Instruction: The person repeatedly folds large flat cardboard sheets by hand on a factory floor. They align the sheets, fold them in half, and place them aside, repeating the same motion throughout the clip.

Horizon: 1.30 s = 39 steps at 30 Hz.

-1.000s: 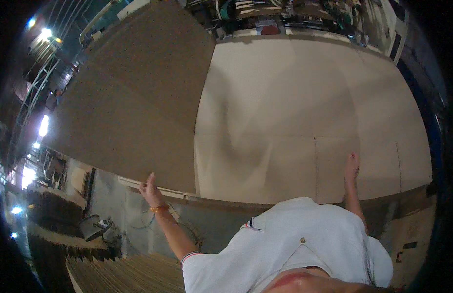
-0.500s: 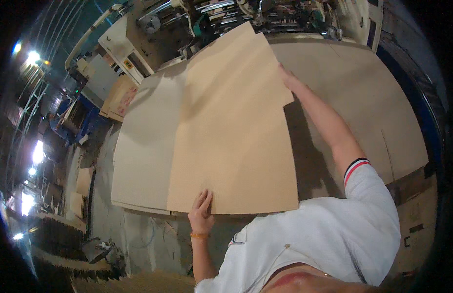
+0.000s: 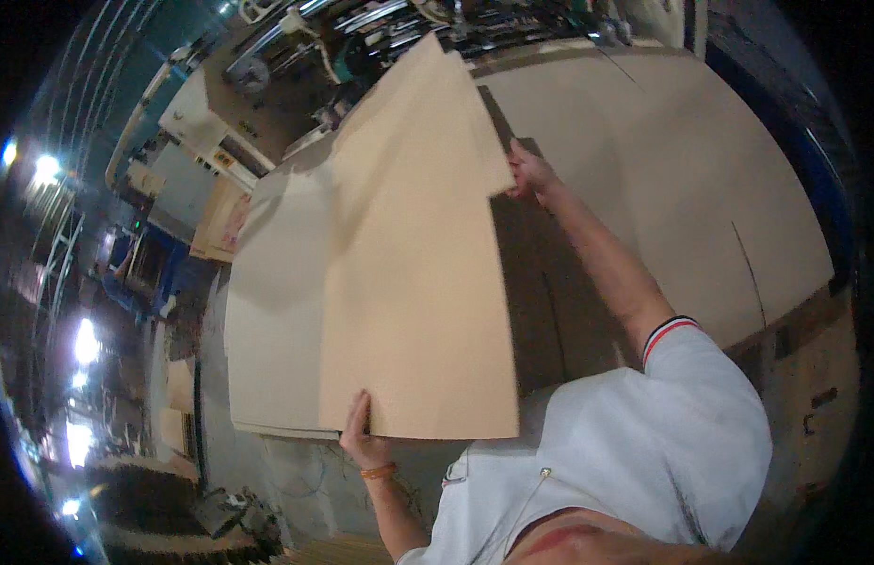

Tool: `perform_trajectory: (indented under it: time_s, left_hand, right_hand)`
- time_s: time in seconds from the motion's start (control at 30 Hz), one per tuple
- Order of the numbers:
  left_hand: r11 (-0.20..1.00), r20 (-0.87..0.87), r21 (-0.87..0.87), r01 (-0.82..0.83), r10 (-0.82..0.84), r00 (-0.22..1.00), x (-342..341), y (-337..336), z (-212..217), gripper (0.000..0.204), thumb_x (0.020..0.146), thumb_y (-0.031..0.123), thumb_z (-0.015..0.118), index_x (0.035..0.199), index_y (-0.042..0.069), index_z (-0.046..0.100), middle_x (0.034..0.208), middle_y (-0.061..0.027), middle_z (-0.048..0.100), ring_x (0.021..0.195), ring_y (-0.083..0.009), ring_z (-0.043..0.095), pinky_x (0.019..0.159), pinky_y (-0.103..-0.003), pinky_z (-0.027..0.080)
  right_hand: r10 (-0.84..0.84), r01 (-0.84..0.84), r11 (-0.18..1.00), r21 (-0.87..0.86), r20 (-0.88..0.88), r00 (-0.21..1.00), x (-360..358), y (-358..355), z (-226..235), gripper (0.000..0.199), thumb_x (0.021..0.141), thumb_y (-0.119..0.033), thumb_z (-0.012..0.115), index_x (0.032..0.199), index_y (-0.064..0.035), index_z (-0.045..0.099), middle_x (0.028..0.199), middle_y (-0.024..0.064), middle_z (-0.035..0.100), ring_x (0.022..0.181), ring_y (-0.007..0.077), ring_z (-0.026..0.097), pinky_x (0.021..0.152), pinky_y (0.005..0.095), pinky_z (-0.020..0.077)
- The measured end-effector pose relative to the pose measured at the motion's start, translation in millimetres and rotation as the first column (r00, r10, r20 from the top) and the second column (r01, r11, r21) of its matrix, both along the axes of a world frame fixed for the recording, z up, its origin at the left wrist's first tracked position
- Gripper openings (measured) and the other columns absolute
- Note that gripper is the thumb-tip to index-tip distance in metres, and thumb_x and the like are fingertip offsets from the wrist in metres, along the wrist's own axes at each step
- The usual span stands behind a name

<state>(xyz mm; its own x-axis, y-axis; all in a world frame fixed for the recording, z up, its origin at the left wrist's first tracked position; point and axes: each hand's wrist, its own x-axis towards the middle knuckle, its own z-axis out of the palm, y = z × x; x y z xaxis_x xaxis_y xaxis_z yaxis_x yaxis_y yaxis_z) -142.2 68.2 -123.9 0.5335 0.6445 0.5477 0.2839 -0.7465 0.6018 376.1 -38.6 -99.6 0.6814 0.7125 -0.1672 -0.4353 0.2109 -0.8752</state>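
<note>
One tan cardboard sheet (image 3: 418,282) is raised and slants across the middle of the view, its notched right edge at our right hand (image 3: 533,175). At the lower edge, near the left corner, our left hand (image 3: 360,439) pinches the sheet: one finger lies on the upper face, and the others are hidden beneath. The right fingers curl beside the notch and touch the edge; whether they are pressed together on it we cannot tell. To the left of the sheet we note a pale board (image 3: 279,320) lying flat; whether the two are joined is not clear. To the right lie other flat boards (image 3: 672,179), with a dark brown surface (image 3: 536,292) in shadow between. As to progress, we judge the handling of this sheet to be partway: its right side is up off what lies below, but it is neither laid flat nor released. Beyond its far end we see a machine (image 3: 380,47).
</note>
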Motion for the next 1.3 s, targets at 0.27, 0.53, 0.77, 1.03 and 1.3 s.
perform_trajectory:
  time_s: [0.27,0.53,0.77,1.03,1.3]
  left_hand:
    - [0.968,0.073,0.158,-0.194,0.185,0.98,-38.8,95.9,91.9,0.028,0.083,0.008,0.062,0.105,-0.008,0.064,0.104,-0.0175,0.068,0.087,-0.0242,0.063,0.079,-0.035,0.049]
    - [0.851,0.025,0.442,-0.284,0.305,0.952,-43.4,264.3,248.9,0.032,0.083,0.016,0.067,0.107,-0.005,0.066,0.098,-0.0148,0.069,0.081,-0.0243,0.064,0.074,-0.037,0.051]
    - [0.962,0.195,0.041,-0.27,0.257,0.947,-69.1,315.7,241.0,0.038,0.085,0.022,0.068,0.112,-0.003,0.065,0.1,-0.0128,0.068,0.082,-0.0195,0.063,0.072,-0.037,0.051]
    - [0.901,0.328,0.163,-0.402,0.335,0.883,-53.7,195.3,177.6,0.04,0.088,0.028,0.066,0.112,-0.005,0.065,0.107,-0.0105,0.067,0.084,-0.018,0.061,0.07,-0.035,0.051]
    - [0.879,0.343,0.298,-0.373,0.266,0.901,-1.4,53.4,218.3,0.031,0.089,0.022,0.064,0.105,-0.005,0.068,0.094,-0.0125,0.07,0.077,-0.0191,0.062,0.068,-0.035,0.05]
  right_hand:
    - [-0.212,0.838,-0.352,-0.417,0.908,0.363,-55.9,-350.9,-165.8,0.052,0.082,-0.027,0.066,0.127,-0.005,0.051,0.121,0.0225,0.056,0.124,0.0389,0.043,0.107,0.0437,0.0309]
    - [-0.566,0.845,-0.399,-0.355,0.821,0.078,-95.8,-482.2,-224.9,0.069,0.085,-0.03,0.064,0.134,0.0106,0.037,0.138,0.0291,0.04,0.132,0.0409,0.036,0.11,0.0458,0.0298]
    - [-0.919,0.961,-0.263,-0.078,0.325,-0.225,-124.1,-432.2,-173.4,0.058,0.083,-0.022,0.071,0.127,0.0076,0.045,0.133,0.0222,0.047,0.119,0.0336,0.05,0.099,0.0429,0.0416]
    - [-0.931,0.935,0.306,-0.181,-0.261,0.254,-91.5,-496.9,-173.7,0.049,0.085,-0.018,0.069,0.127,0.0007,0.053,0.127,0.0102,0.057,0.114,0.0241,0.054,0.096,0.038,0.0443]
    - [-0.926,0.956,0.288,-0.06,-0.273,0.262,-172.6,-508.6,-190.7,0.053,0.087,-0.023,0.065,0.132,0.0006,0.05,0.138,0.0097,0.049,0.125,0.0263,0.045,0.105,0.0432,0.0351]
